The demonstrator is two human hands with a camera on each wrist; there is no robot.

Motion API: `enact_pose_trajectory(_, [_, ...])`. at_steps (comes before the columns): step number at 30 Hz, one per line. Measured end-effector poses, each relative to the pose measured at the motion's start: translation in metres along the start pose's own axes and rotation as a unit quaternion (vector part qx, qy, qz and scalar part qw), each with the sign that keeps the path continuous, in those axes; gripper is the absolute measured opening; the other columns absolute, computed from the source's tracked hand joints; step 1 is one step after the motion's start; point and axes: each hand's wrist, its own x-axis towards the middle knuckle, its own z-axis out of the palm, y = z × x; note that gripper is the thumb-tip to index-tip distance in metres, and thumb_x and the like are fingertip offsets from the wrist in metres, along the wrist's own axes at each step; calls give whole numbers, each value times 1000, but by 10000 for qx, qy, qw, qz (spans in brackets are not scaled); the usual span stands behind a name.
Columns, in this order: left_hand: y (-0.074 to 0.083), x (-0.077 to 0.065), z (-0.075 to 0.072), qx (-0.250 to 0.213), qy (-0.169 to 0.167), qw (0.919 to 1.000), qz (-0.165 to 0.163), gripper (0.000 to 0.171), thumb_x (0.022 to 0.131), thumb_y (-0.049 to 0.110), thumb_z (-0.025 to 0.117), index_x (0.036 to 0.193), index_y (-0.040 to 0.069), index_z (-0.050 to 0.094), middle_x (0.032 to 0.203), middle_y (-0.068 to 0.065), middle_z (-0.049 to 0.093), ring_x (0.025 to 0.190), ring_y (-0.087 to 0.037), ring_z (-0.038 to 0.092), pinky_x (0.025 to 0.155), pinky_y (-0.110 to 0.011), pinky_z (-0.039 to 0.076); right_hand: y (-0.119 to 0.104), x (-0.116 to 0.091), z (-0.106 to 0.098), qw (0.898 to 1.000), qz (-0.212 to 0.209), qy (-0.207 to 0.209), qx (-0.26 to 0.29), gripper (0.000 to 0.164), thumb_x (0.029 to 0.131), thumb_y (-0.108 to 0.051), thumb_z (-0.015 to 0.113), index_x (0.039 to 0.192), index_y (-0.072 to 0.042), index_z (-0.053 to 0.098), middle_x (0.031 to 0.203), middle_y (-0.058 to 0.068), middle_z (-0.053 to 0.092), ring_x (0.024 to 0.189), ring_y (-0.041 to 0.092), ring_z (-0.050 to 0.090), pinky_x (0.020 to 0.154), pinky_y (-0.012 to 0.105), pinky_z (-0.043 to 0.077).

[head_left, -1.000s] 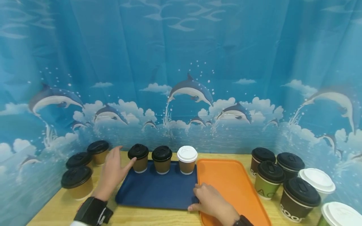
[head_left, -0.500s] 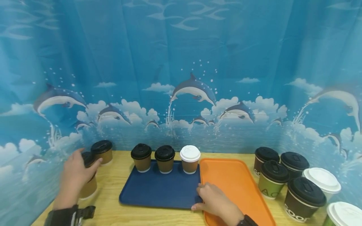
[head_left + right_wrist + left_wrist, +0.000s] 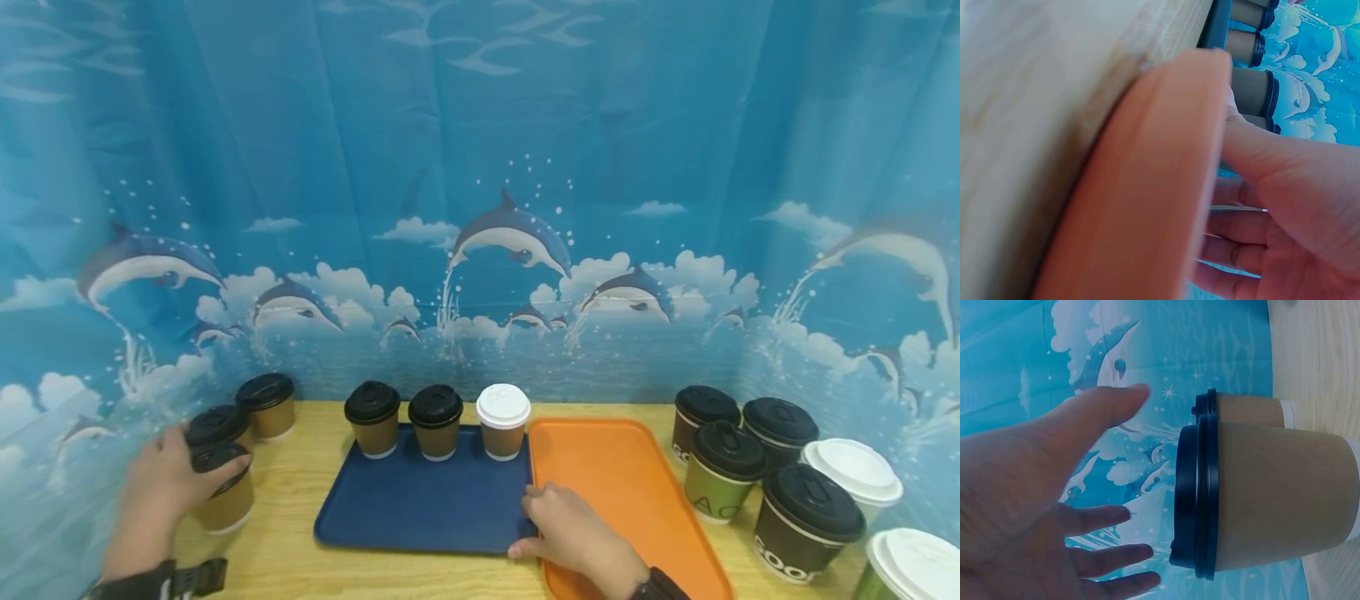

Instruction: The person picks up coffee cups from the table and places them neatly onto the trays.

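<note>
my left hand [image 3: 161, 487], spread and empty, should close evenly around the front left cup [image 3: 227, 507] on the bench [image 3: 281, 533]; whether my right hand [image 3: 566, 533] grips the blue tray [image 3: 420, 504], i can't tell.

The wooden table [image 3: 281, 525] bears brown cups [image 3: 234, 502] by the left hand [image 3: 167, 479], a blue tray [image 3: 427, 508] and orange tray [image 3: 600, 458] at the right hand [image 3: 566, 527], lidded cups [image 3: 716, 493] to its right.

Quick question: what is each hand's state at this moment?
Left hand: open, holding nothing, near a brown paper cup with black lid.
Right hand: at the dark-blue rectangular tray, near right corner; grip cannot be told.
</note>
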Motion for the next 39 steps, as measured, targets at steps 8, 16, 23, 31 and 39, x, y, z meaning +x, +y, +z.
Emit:
enact_pose_trajectory(8, [-3,2,-1,14,-863,9962,120,129,65,74,63,130,-27,16,119,-54,22,103,-64,31,82,-66,38,-1,-5,-1,9998,117,-121,68,54,70,-60,64,93,-12,68,103,8,66,75,16,59,62,31,49])
enact_pose_trajectory(16, [-9,5,3,-266,-1026,9944,38,128,66,68,68,131,-27,11,120,-54,18,107,-65,26,84,-68,36,-1,-6,1,9998,47,99,159,47,71,-58,65,85,-13,66,79,-2,58,61,9,46,52,26,37])
enact_pose_trajectory(23, [-15,9,7,-324,-1073,9937,-5,134,63,75,63,131,-28,9,120,-54,19,107,-65,27,83,-68,36,0,-4,2,9997,39,186,170,46,71,-58,65,84,-14,64,74,-5,53,59,9,44,52,26,36])
enact_pose_trajectory(31, [-16,9,11,-253,-1031,9944,-7,134,65,72,65,132,-27,5,120,-54,21,106,-65,30,83,-66,37,-4,-2,3,9995,233,170,-117,60,70,-61,64,102,-11,67,117,12,63,85,24,62,66,34,51])
enact_pose_trajectory(39, [-12,11,16,-331,-833,9959,-71,140,57,77,65,134,-24,8,119,-52,25,104,-63,33,81,-66,39,-6,-6,-4,9992,264,136,-262,62,69,-60,66,104,-8,67,114,13,64,84,25,62,68,36,52])
